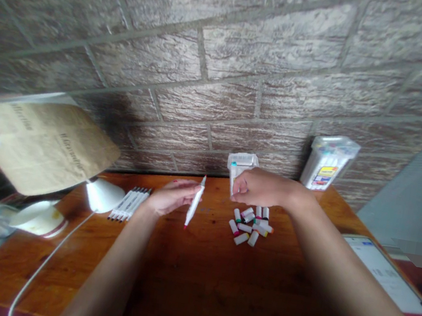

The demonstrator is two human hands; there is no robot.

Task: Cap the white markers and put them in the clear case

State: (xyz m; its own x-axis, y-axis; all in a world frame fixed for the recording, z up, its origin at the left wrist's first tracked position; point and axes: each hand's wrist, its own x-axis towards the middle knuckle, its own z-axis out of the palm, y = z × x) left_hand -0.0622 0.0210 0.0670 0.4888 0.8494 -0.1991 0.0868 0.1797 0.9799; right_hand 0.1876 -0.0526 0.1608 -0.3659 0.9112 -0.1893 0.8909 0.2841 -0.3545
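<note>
My left hand pinches a white double-ended marker between thumb and fingers. The marker stands nearly upright, with a red end pointing down and no cap on either tip. Over the front of a small clear plastic case by the wall, my right hand has its fingers curled closed; what they hold, if anything, is hidden. A teal-tipped piece shows inside that case. Below the right hand lies a loose pile of white marker caps with coloured ends. Several white markers lie side by side left of my left hand.
A taller clear case of markers stands at the back right. The lamp with its paper shade and white cord, and a paper cup, are on the left. A phone-like screen lies along the right edge. Brick wall bounds the back.
</note>
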